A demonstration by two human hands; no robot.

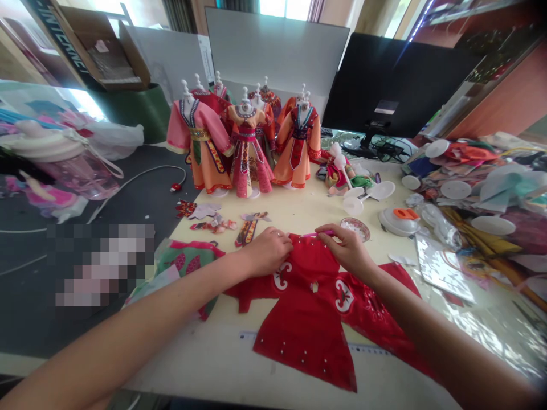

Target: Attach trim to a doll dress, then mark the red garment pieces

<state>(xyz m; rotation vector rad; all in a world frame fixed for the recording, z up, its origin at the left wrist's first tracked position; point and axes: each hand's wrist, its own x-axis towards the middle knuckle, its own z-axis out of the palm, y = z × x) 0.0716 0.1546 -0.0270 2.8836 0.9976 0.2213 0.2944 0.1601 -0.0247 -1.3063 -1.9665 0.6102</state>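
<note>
A red doll-sized garment (299, 330) lies spread flat, with white scroll-shaped patches and small pale beads dotted along its lower and upper edges. My left hand (270, 250) has its fingers curled together on the garment's upper left edge. In my right hand (345, 246) is a slim pink pen-like tool (323, 233), pinched between the fingers, its tip pointing left at the upper edge of the cloth. Just beyond that hand sits a small patterned dish (355, 228) with whitish bits in it. Part of a ruler (371, 349) shows from under the garment.
Several dressed doll stands (245, 145) rise at the back, before a black monitor (397, 85). Green cloth (164, 259) and trim scraps (213, 223) lie to the left. On the right are a white round object with an orange tab (399, 221) and heaped fabrics (474, 182).
</note>
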